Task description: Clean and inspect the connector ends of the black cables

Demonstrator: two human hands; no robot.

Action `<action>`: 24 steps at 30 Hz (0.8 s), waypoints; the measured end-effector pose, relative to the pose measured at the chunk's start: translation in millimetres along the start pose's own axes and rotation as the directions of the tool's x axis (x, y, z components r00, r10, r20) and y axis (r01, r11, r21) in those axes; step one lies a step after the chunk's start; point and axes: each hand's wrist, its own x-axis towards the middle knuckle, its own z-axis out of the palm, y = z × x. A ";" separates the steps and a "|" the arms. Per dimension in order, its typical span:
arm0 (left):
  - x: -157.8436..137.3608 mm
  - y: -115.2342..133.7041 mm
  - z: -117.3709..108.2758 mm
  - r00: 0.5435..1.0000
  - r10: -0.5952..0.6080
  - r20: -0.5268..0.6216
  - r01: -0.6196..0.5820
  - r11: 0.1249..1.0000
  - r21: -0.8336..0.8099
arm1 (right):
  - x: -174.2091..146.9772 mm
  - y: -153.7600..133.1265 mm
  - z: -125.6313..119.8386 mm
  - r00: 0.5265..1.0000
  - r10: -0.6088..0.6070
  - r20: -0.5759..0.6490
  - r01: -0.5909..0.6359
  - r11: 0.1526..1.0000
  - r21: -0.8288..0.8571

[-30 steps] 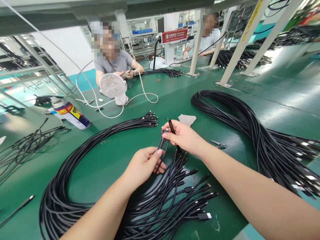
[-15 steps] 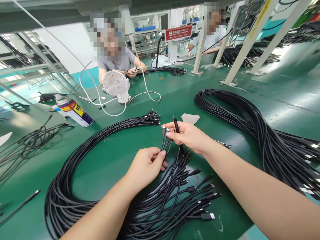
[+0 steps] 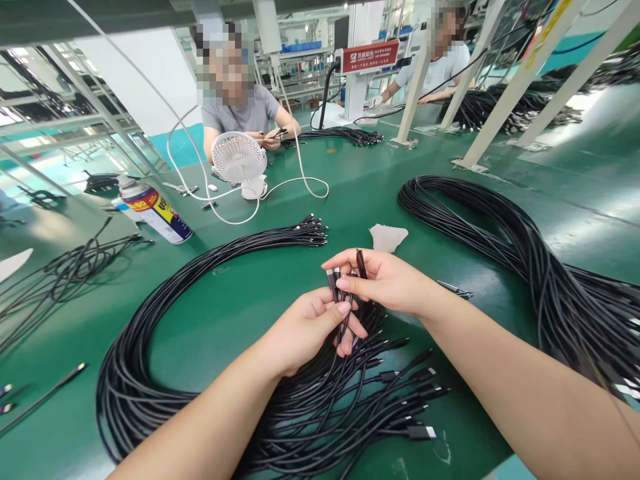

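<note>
My left hand [image 3: 317, 327] is closed round a few thin black cables [image 3: 345, 321], just below their plug ends. Their plugs [image 3: 331, 279] have pale metal tips and point upward, close to the fingers of my right hand [image 3: 383, 280]. In that right hand a slim black pen-like tool [image 3: 361, 265] is gripped, tilted, its lower part hidden by the hand. My right thumb presses at the plugs. Under both hands lies a large bundle of black cables [image 3: 145, 320], curved in a loop, with its loose plug ends [image 3: 420, 393] fanned out at the lower right.
A second looped cable bundle [image 3: 465, 207] lies on the right of the green table [image 3: 240, 287]. A white fan [image 3: 240, 160], a spray can [image 3: 157, 213], a whitish scrap [image 3: 389, 237] and tangled cables [image 3: 75, 270] lie around. Two people sit across the table.
My two hands have come closer together, and the fingers now overlap around the cables. The pen-like tool has sunk lower in my right hand. The whole view has shifted slightly.
</note>
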 end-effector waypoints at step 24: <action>4.4 -4.3 -1.4 1.000 0.024 0.001 -0.024 0.998 -0.066 | -6.7 -11.2 9.3 0.992 0.050 -0.118 -0.066 0.989 -0.133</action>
